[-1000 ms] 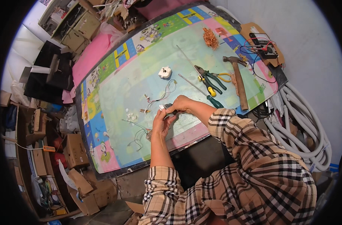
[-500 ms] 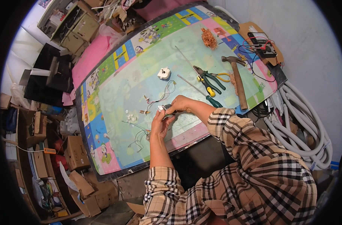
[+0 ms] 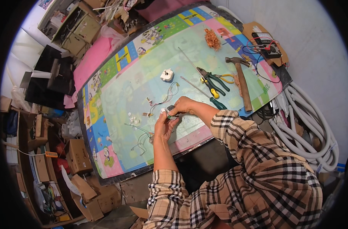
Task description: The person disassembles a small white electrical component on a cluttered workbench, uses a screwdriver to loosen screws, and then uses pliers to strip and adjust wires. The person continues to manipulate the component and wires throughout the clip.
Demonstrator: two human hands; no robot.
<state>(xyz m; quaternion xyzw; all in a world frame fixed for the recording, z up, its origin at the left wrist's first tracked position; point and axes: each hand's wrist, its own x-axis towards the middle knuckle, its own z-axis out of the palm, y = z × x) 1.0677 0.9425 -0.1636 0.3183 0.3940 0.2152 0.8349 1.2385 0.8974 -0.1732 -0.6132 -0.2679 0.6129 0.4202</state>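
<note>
Above the near part of the table, both my hands meet around a small white and dark grey part (image 3: 164, 111), whose exact kind I cannot make out. My left hand (image 3: 163, 128) grips it from below. The fingers of my right hand (image 3: 181, 106) pinch its dark side from the right. Just beyond lie thin coloured wires (image 3: 170, 96) with small metal ends. Small white pieces (image 3: 134, 120) rest left of my left hand, and more dark wires (image 3: 140, 140) run out near its wrist. A white round-cornered timer-like part (image 3: 166, 75) sits farther away.
Right of my hands lie a green-handled screwdriver (image 3: 216, 103), a long screwdriver with a yellow handle (image 3: 214, 92), pliers (image 3: 212, 79) and a hammer (image 3: 243, 86). A copper wire bundle (image 3: 212, 39) and a multimeter (image 3: 268, 47) are farther back. Coiled white conduit (image 3: 315, 141) stands beside the table.
The small part has turned slightly between my fingers, and more of its dark and greenish side shows. My arms have barely moved, and the things on the table lie as before.
</note>
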